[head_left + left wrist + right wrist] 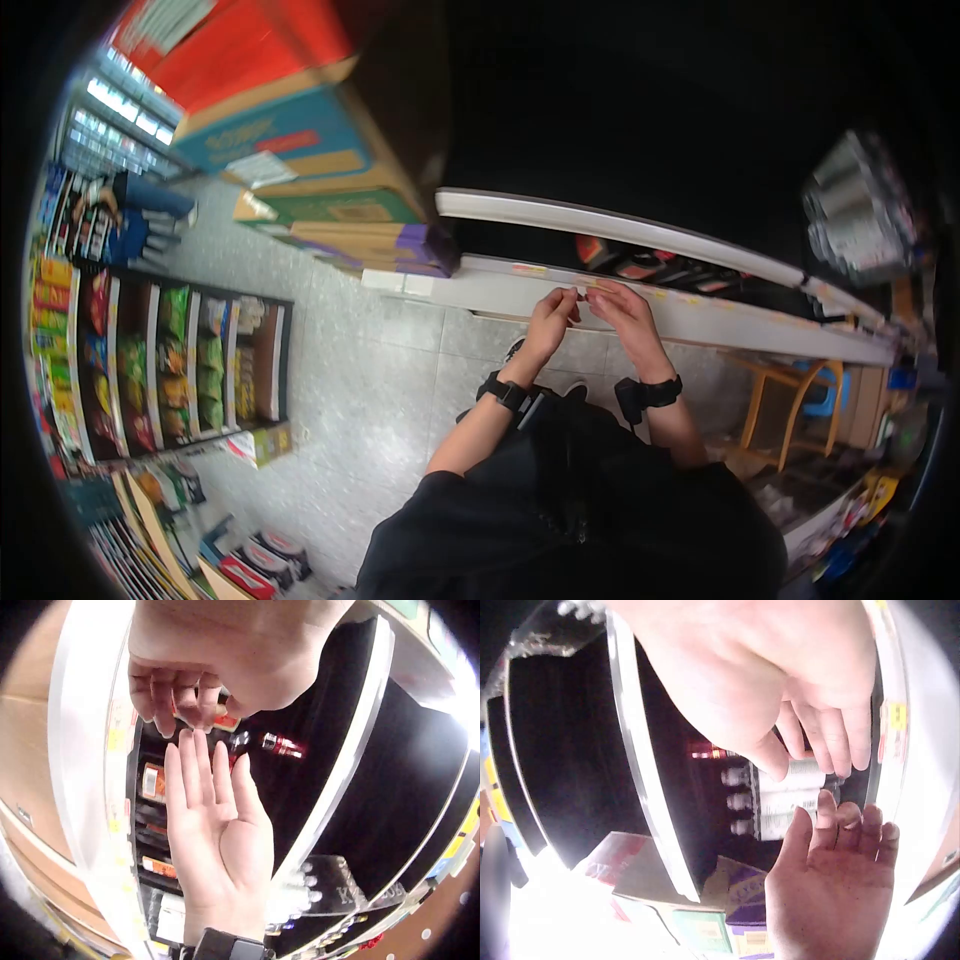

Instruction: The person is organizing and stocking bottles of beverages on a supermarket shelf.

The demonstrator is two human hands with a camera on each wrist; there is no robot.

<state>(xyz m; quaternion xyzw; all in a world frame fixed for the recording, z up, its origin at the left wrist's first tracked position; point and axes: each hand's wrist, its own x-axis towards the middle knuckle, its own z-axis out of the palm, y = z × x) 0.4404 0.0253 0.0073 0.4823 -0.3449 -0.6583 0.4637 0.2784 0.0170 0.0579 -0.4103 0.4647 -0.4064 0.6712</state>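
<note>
In front of a shelf edge, my two hands are held close together with nothing gripped. The left hand (pixel 550 325) has its fingers loosely bent, palm turned toward the other hand. Fingers of the right hand (pixel 628 318) are nearly straight, and its palm shows flat in the left wrist view. The fingertips of both hands come near each other. Behind them, a bottle with a red neck (pixel 283 745) lies in the dark shelf. White-labelled bottles (pixel 787 802) lie beyond the hands in the right wrist view, partly covered by them.
A white shelf rail (pixel 620 232) runs across above the hands. Stacked cartons (pixel 300 150) stand at left, and a snack rack (pixel 180 360) is beyond the tiled floor (pixel 370 400). A wooden chair (pixel 800 400) stands right. Another person (pixel 140 215) is far left.
</note>
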